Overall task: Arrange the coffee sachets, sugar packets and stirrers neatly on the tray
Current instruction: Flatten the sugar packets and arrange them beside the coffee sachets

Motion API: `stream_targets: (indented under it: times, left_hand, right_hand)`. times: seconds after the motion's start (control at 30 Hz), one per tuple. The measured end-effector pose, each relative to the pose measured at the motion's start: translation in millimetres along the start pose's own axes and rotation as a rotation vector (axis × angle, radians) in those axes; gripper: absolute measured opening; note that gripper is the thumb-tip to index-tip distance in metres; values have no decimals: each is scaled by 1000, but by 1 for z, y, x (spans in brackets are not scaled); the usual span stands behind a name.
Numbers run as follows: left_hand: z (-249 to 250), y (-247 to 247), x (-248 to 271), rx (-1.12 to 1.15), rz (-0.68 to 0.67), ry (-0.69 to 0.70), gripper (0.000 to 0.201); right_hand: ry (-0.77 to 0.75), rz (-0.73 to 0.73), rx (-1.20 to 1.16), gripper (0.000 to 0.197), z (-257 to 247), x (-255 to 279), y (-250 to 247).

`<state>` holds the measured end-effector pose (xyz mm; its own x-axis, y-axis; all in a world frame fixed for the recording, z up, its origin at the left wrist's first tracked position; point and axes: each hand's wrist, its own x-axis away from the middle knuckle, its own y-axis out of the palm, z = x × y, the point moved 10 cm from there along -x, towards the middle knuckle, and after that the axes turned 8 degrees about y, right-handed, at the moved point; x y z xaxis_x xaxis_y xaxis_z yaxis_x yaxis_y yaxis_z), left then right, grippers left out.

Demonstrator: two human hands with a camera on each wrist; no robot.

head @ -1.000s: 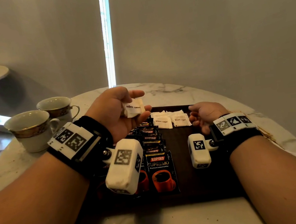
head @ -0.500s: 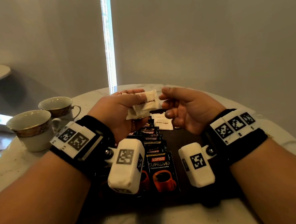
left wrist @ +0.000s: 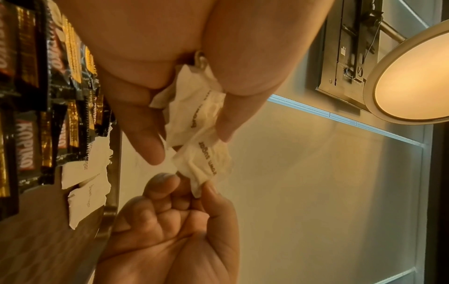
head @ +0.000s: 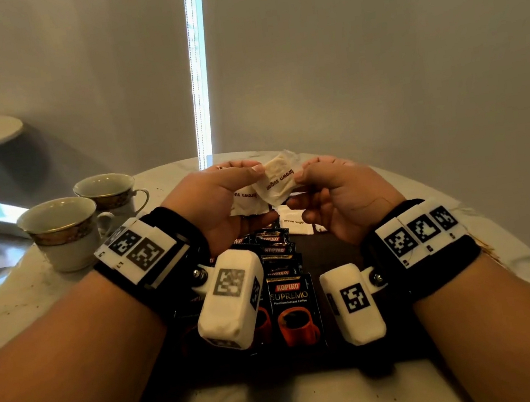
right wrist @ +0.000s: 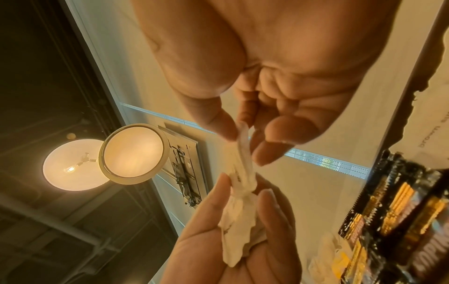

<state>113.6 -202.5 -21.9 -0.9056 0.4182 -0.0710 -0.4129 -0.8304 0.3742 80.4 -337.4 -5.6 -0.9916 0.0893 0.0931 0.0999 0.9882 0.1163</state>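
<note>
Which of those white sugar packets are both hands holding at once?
The upper crumpled white brown-sugar packet: the left hand and right hand each pinch an end. A second packet is in the left hand alone; others lie on the dark tray.

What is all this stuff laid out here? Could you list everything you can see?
Sugar packets: at least two, white, held up between both hands.
Sugar packets on tray: at least two, white, far end.
Coffee sachets: overlapping row, count unclear, black with red cups, on tray.
Tray: one, dark wood, on table.
Teacups: two, white with gold bands, left on table.
Table: one, round, pale marble.
Left hand: holds packets.
Right hand: pinches one packet's edge.
</note>
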Motion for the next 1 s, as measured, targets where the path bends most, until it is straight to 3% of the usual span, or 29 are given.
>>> stream_targets:
  times: [0.23,0.4,0.47,0.53,0.63,0.77,0.83,0.9,1.0]
  left_hand:
    - [-1,-1,2,16,35,-8,22]
    - [-6,-3,0,-13,27,-59,25]
    - [-10,1,1,-23,-25,-80,51]
    - [-10,7,2,-52,-90,-67,63]
    - [-5,11,3,-73,-129,-21,54]
    - [0,10,0,-78,-119,20,25]
    - [2,7,-3,-48,-81,45,7]
    - [4,2,-7,-16,-40,81,9]
    - [7,0,-9,-1,-30,123,9]
  right_hand:
    - [-54,125,-111,12,-6,-2,-17]
    - [-55,29,-102,10,-7,-1,-6]
    - [-62,-5,-69,12,-7,-2,-1]
    - [-72,-24,-51,14,-6,-2,2]
    - [-86,-26,-67,15,-6,-3,4]
    - [-97,-27,-46,14,-6,-1,6]
    - [-56,-91,-21,28,-2,0,12]
    - [-4,-129,18,33,5,1,17]
    - [14,-90,57,13,9,-1,13]
